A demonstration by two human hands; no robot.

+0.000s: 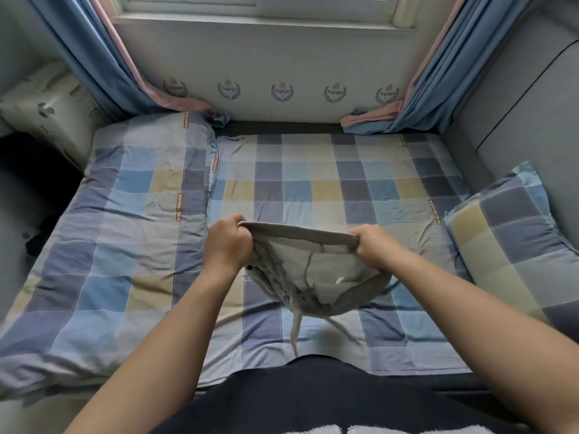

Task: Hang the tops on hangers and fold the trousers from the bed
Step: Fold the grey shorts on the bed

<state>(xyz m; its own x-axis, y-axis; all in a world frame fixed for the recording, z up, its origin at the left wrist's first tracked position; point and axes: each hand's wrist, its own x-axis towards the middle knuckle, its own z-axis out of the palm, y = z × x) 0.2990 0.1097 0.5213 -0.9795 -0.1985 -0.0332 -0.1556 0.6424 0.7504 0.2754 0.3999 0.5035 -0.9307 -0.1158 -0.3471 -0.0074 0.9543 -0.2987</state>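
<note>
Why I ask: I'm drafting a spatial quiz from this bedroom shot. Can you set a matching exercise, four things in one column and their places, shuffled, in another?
Things:
1. grey trousers
2. checked pillow
3. checked quilt
4. blue curtains

Places:
A. spread over the left side of the bed
B. hanging at both sides of the window
C. at the bed's right edge
D. gripped between the left hand and the right hand, above the bed

Pairs: 1-D, 2-C, 3-A, 4-B.
</note>
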